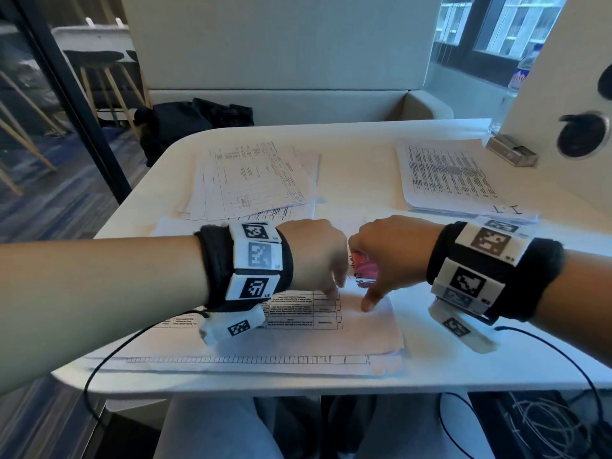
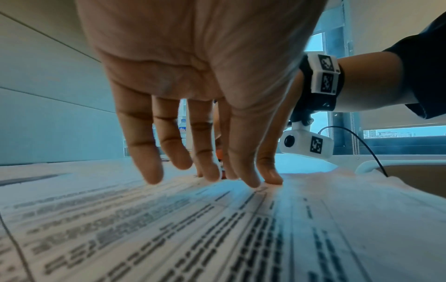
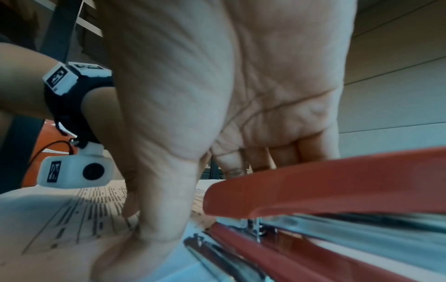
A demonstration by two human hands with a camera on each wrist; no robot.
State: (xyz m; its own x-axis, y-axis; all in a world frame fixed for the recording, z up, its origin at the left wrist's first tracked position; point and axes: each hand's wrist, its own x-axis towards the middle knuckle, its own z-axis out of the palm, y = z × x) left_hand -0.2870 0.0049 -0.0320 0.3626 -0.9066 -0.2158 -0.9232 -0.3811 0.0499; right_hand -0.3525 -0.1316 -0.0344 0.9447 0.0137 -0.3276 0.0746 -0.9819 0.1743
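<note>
A printed sheet (image 1: 364, 329) lies on top of a paper stack near the white table's front edge (image 1: 231, 389). My left hand (image 1: 318, 260) reaches down onto it with straight fingers (image 2: 243, 171), the tips pressing the sheet (image 2: 217, 229). Right beside it, my right hand (image 1: 387, 250) arches over a red stapler (image 1: 362, 265). Its fingers drape over the far end of the stapler's raised red lever (image 3: 313, 188), while its thumb (image 3: 149, 219) presses on the paper next to the stapler. The stapler's mouth stands apart; whether paper lies inside it is hidden.
A fanned stack of forms (image 1: 251, 180) lies at the table's middle left, another stack (image 1: 443, 173) at the far right. A small metal box (image 1: 511, 150) and a water bottle (image 1: 516, 81) stand far right. A black bag (image 1: 185, 124) sits on the bench. Camera cables (image 1: 99, 359) hang over the front edge.
</note>
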